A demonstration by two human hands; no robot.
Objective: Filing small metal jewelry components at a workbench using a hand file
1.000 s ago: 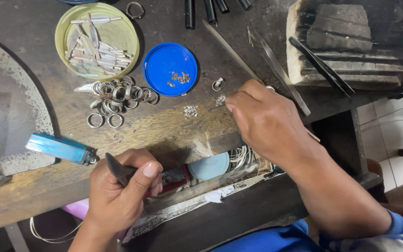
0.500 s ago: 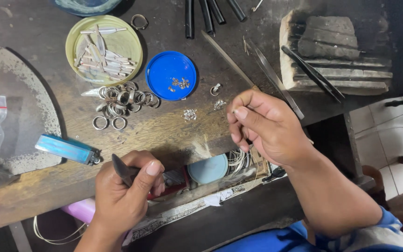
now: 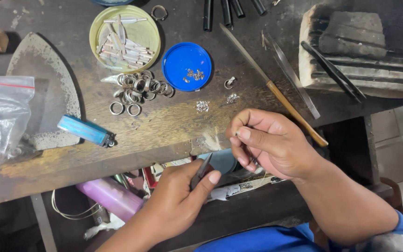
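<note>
My left hand (image 3: 183,196) is closed around a small dark pointed tool (image 3: 201,169) just below the wooden bench's front edge. My right hand (image 3: 271,142) hangs beside it, thumb and fingers pinched together; whatever sits between the fingertips is too small to make out. On the bench (image 3: 173,126) behind the hands lie a heap of silver rings (image 3: 138,88), a blue lid (image 3: 186,66) holding tiny metal bits, a single ring (image 3: 229,83) and two little sparkling clusters (image 3: 202,106).
A yellow-green dish of metal strips (image 3: 124,37), a blue lighter (image 3: 86,131), a grey metal plate (image 3: 40,88), a plastic bag (image 3: 1,119), a wooden-handled file (image 3: 276,93), tweezers (image 3: 292,74) and a charred block (image 3: 357,51) lie on the bench. A pink cylinder (image 3: 113,198) lies below.
My right hand has drawn back from the bench top towards me and now sits pinched beside my left hand. The left hand with its tool has hardly moved.
</note>
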